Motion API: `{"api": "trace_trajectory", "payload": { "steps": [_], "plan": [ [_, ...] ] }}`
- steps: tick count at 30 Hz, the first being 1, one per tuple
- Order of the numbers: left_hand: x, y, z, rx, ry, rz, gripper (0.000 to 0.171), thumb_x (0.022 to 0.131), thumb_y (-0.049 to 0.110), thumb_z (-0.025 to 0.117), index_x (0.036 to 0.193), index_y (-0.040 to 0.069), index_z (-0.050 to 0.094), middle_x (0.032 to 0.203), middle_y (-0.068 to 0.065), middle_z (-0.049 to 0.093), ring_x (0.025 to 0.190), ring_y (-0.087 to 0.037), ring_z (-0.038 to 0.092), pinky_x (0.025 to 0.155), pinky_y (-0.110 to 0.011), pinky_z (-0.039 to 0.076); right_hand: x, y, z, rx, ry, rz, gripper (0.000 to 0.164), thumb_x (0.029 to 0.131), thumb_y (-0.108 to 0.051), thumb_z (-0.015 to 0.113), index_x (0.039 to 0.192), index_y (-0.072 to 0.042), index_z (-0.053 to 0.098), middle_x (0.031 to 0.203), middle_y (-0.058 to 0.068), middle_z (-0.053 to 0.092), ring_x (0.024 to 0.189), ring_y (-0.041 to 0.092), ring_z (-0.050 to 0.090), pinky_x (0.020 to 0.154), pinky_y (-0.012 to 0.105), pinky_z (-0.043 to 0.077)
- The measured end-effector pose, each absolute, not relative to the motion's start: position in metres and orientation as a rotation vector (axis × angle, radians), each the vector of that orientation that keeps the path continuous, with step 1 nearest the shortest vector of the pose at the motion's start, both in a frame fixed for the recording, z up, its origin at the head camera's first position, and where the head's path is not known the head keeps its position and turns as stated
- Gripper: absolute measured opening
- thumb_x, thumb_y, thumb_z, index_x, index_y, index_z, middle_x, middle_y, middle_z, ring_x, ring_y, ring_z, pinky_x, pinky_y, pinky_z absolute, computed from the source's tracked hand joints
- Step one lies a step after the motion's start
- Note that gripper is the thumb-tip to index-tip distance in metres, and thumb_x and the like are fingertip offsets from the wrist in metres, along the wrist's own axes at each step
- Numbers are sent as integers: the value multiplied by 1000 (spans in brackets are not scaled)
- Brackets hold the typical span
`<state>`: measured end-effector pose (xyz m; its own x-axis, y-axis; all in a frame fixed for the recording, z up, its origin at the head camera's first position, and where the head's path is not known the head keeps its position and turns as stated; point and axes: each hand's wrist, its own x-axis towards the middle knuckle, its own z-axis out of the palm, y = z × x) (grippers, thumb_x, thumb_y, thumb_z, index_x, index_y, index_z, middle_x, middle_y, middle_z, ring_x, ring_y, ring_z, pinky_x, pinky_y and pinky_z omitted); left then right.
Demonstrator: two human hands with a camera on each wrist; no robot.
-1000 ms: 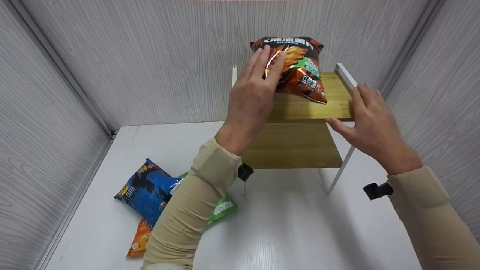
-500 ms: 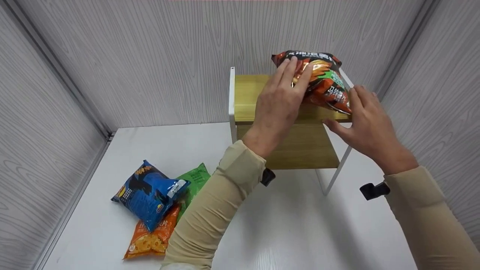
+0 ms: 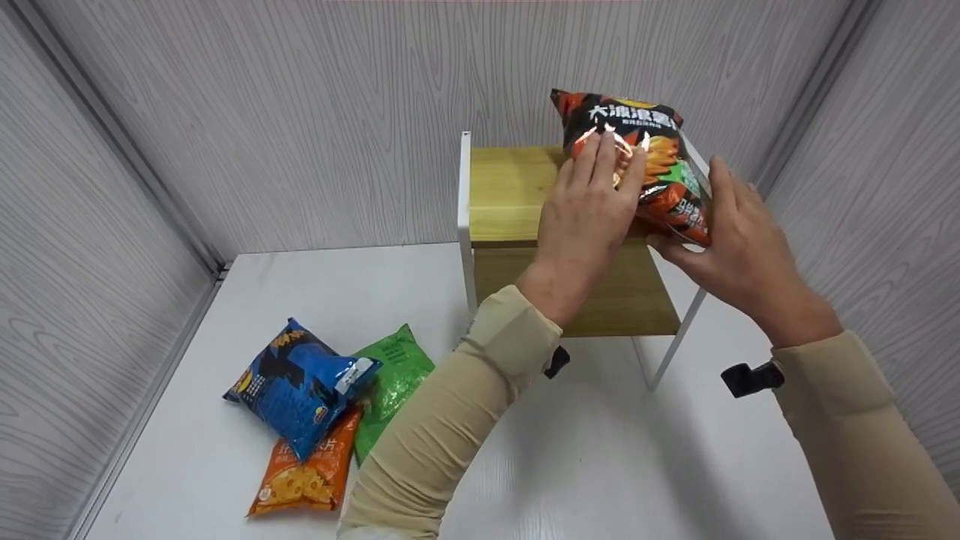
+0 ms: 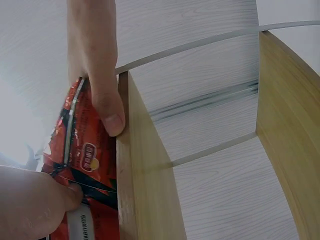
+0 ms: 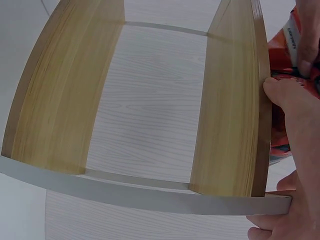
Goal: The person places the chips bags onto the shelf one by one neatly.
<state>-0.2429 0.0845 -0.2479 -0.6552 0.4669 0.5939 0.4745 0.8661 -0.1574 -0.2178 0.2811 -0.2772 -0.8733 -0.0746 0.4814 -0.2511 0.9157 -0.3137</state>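
A black and red bag of potato chips stands tilted on the right part of a wooden top shelf. My left hand holds it, with fingers spread over the printed front. The left thumb presses the bag's lower side in the left wrist view. At the shelf's right corner, my right hand grips the shelf, its fingers round the metal side rail. The right thumb lies at the wooden front edge, close beside the bag. The bag's back is hidden in the head view.
A lower wooden shelf sits below within the white metal frame. To the left on the white table lie a blue chip bag, a green bag and an orange bag, overlapping.
The left hand has moved right and a little down with the black and red chip bag, which now reaches the right hand. The right hand has stayed at the shelf corner.
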Motion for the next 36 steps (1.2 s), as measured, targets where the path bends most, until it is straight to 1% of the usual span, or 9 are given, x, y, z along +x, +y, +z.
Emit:
{"api": "trace_trajectory", "payload": {
  "steps": [2,5,10,17,23,26,29,32,36],
  "plan": [
    [-244,87,-253,-665,-2412,9,58,99,22,59,153,21,38,154,-15,42,146,-27,37,117,-40,38,-219,280,-278,248,-2597,510,103,85,-49,72,159,-6,12,143,30,43,127,44,43,102,66,39],
    [-245,90,-257,-644,-2462,31,62,99,24,59,155,21,34,157,-16,38,148,-29,34,117,-42,38,-219,280,-278,269,-2599,495,104,85,-49,72,159,-5,13,144,30,42,128,43,43,101,66,40],
    [-245,99,-258,-661,-2533,11,68,99,28,60,158,20,26,160,-17,32,150,-30,28,120,-43,33,-219,279,-277,280,-2609,498,103,87,-51,70,159,-8,11,147,28,40,131,43,42,103,66,39],
    [-243,106,-260,-708,-2586,-35,73,99,27,60,159,18,20,162,-16,28,151,-29,26,122,-41,30,-218,281,-278,240,-2622,560,105,86,-51,70,160,-13,7,145,29,40,127,43,44,101,66,42],
    [-247,105,-261,-775,-2574,-43,74,100,27,59,160,17,16,162,-15,26,152,-29,24,122,-42,29,-221,282,-279,258,-2586,558,104,85,-50,71,160,-16,8,143,28,42,124,42,45,98,65,44],
    [-249,103,-262,-810,-2581,-106,71,102,30,53,160,17,14,163,-14,23,153,-27,22,124,-41,26,-222,283,-280,261,-2584,548,102,86,-49,71,160,-15,9,140,29,43,122,41,46,96,65,45],
    [-251,102,-264,-851,-2583,-193,71,101,32,49,160,17,12,164,-14,21,153,-26,20,125,-38,21,-222,284,-280,262,-2586,544,99,87,-45,71,160,-14,11,142,28,43,123,41,46,97,66,45],
    [-253,101,-266,-885,-2562,-258,74,100,32,48,160,15,10,164,-15,20,154,-27,20,126,-36,19,-223,285,-279,266,-2584,542,97,87,-43,71,159,-13,13,144,27,42,125,42,45,100,66,44],
    [-254,100,-267,-911,-2523,-285,75,99,31,50,160,13,10,164,-17,20,154,-28,19,126,-36,18,-223,287,-279,272,-2577,534,96,87,-43,71,159,-11,16,148,25,40,127,42,45,101,66,44]
  ]
}}
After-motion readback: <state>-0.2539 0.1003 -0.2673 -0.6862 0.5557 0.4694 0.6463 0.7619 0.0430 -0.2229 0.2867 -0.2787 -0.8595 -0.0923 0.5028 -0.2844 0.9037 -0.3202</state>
